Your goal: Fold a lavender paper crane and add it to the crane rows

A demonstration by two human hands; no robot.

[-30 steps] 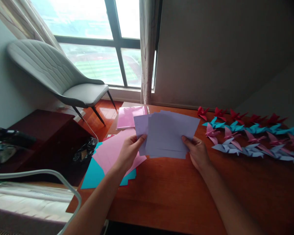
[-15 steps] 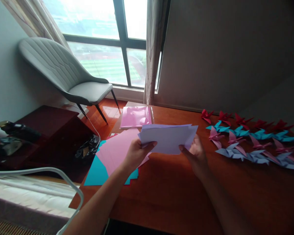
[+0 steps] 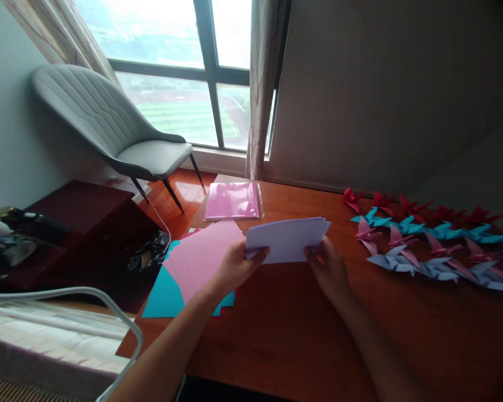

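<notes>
Between my two hands, a small stack of pale purple paper sheets (image 3: 288,241) is held up over the table, tilted so that its broad side faces me. My left hand (image 3: 237,262) pinches the left side, thumb in front and fingers behind. On the right side, my right hand (image 3: 327,262) grips the stack the same way, its thumb near the lower right corner. Fanned pink sheets (image 3: 197,259) lie beside and partly under my left hand and forearm. Blue sheets (image 3: 161,293) show beneath the pink ones.
A clear packet of pink paper (image 3: 232,201) lies at the table's far edge. On the right stand rows of folded paper cranes: red (image 3: 413,207), blue (image 3: 408,225), pink (image 3: 369,235) and pale purple (image 3: 438,269). A grey chair (image 3: 151,156) stands by the window. A white cable (image 3: 126,318) curves at left.
The purple sheets, earlier spread unevenly at their edges, now sit in a tighter stack. My hands have come slightly closer together, the right one moving left.
</notes>
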